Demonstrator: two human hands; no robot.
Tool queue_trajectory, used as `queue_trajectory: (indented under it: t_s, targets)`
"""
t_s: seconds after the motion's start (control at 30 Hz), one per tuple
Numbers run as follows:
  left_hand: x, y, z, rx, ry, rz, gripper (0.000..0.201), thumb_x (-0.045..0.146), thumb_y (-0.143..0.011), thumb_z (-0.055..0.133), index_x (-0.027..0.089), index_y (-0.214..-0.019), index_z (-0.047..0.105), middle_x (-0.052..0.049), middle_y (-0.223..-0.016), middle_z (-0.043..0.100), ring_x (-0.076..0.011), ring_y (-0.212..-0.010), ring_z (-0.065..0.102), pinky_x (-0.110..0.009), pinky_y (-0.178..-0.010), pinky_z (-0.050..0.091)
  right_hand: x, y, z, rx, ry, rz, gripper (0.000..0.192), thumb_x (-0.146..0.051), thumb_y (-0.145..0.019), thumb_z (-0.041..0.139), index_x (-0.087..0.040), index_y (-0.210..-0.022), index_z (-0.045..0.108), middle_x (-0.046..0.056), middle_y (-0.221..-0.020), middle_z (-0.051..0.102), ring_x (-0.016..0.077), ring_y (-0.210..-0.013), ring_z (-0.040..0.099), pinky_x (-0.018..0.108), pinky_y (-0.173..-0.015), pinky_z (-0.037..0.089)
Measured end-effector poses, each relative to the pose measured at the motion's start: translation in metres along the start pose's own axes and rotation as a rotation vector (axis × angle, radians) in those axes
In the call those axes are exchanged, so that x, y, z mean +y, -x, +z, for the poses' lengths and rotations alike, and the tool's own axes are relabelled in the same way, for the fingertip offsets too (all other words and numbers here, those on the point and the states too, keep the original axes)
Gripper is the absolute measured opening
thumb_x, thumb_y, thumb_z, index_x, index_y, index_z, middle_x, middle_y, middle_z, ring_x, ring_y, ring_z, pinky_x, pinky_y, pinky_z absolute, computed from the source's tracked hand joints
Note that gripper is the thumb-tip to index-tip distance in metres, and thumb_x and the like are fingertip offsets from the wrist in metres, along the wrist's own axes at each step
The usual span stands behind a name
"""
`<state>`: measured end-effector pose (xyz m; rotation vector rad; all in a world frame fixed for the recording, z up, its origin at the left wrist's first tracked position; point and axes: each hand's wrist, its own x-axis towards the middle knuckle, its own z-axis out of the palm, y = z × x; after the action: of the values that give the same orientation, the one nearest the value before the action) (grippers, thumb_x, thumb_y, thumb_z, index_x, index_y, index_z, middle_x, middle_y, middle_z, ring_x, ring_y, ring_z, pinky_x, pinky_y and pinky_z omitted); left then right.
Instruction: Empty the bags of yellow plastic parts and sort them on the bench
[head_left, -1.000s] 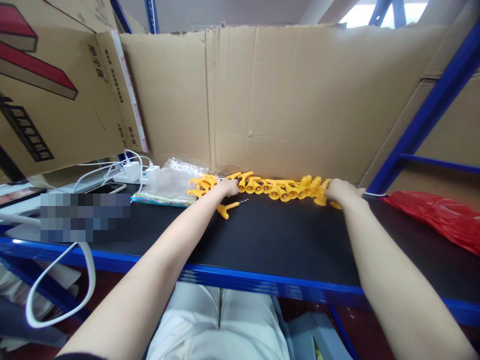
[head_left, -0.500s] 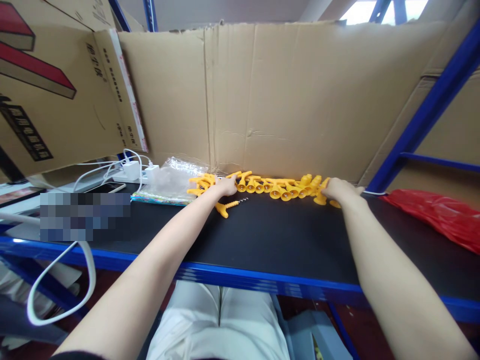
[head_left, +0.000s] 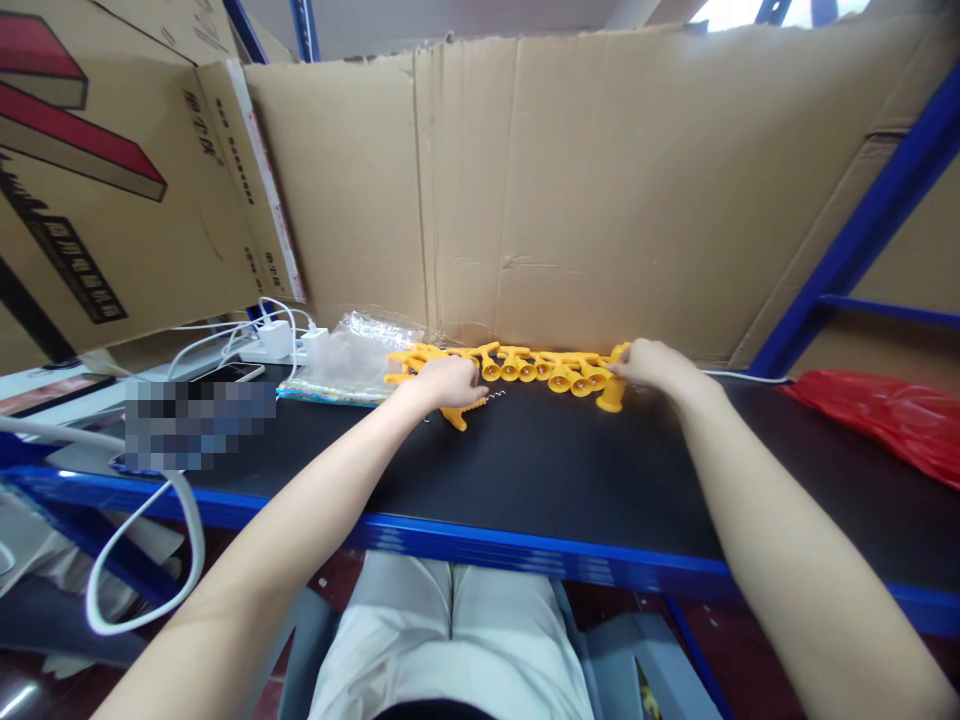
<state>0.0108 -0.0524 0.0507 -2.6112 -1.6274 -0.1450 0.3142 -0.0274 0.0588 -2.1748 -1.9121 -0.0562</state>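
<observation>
Along the back of the black tabletop runs a row of yellow bell-shaped plastic pieces (head_left: 559, 378), several with their open mouths toward me. At the row's right end, my right hand (head_left: 654, 362) has its fingers closed on the top of a yellow bell-shaped piece (head_left: 611, 395) that stands mouth down. My left hand (head_left: 450, 380) is curled just above a yellow-handled corkscrew (head_left: 454, 418), whose metal spiral points right. Its fingertips are partly hidden, so what they grip cannot be made out. More yellow handles (head_left: 405, 360) lie behind and left of that hand.
Tall cardboard (head_left: 615, 200) walls off the back. To the left are a clear plastic bag (head_left: 360, 345), white chargers with cables (head_left: 274, 340) and a phone (head_left: 229, 374). A red plastic bag (head_left: 874, 410) lies at the right. The blue table edge (head_left: 540, 550) runs in front.
My right hand has moved left, and the row's right end now stops further left. My left hand has come slightly toward me, over the corkscrew, which stays in place.
</observation>
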Motion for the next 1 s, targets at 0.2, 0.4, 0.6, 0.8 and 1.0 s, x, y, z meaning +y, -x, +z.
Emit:
queue_trajectory:
  t_s: [0.2, 0.4, 0.6, 0.8, 1.0]
  targets:
    - [-0.001, 0.005, 0.004, -0.253, -0.035, -0.053, 0.039, 0.052, -0.075, 0.052, 0.017, -0.083, 0.067, -0.006, -0.063, 0.066, -0.0193, -0.063, 0.061, -0.030, -0.067, 0.044, -0.053, 0.027, 0.001, -0.149, -0.143, -0.231, 0.020, -0.030, -0.082, 0.053, -0.018, -0.068, 0.062, 0.005, -0.062, 0.064, 0.0167, -0.059, 0.060, 0.027, -0.060, 0.042]
    - [-0.015, -0.003, 0.012, -0.175, 0.030, -0.022, 0.025, 0.030, -0.066, 0.058, 0.018, -0.087, 0.065, -0.007, -0.090, 0.068, -0.0207, -0.079, 0.062, -0.028, -0.068, 0.044, -0.065, 0.029, 0.021, -0.126, -0.261, -0.324, 0.013, -0.031, -0.081, 0.058, -0.019, -0.086, 0.055, 0.004, -0.077, 0.067, 0.0133, -0.058, 0.059, 0.024, -0.058, 0.042]
    - [-0.029, -0.006, 0.019, -0.253, 0.326, -0.013, 0.019, 0.029, -0.064, 0.057, 0.018, -0.079, 0.059, -0.001, -0.068, 0.066, -0.0138, -0.061, 0.060, -0.022, -0.057, 0.043, -0.060, 0.021, 0.044, -0.166, -0.435, -0.274, 0.025, -0.034, -0.077, 0.064, -0.019, -0.089, 0.048, -0.002, -0.067, 0.059, 0.0109, -0.049, 0.054, 0.024, -0.053, 0.040]
    - [-0.033, -0.007, 0.018, -0.065, 0.398, -0.027, 0.022, 0.029, -0.065, 0.057, 0.018, -0.083, 0.058, 0.000, -0.067, 0.063, -0.0130, -0.059, 0.058, -0.022, -0.053, 0.039, -0.062, 0.016, 0.058, -0.116, -0.278, -0.393, 0.024, -0.035, -0.073, 0.064, -0.019, -0.071, 0.047, 0.000, -0.067, 0.056, 0.0140, -0.061, 0.054, 0.025, -0.057, 0.037]
    - [-0.029, -0.007, 0.013, 0.034, 0.318, 0.014, 0.023, 0.030, -0.065, 0.056, 0.018, -0.084, 0.060, -0.001, -0.070, 0.060, -0.0125, -0.062, 0.052, -0.023, -0.056, 0.035, -0.070, 0.023, 0.050, 0.067, -0.053, -0.439, 0.021, -0.030, -0.074, 0.062, -0.017, -0.089, 0.054, 0.008, -0.089, 0.063, 0.0209, -0.080, 0.058, 0.028, -0.064, 0.039]
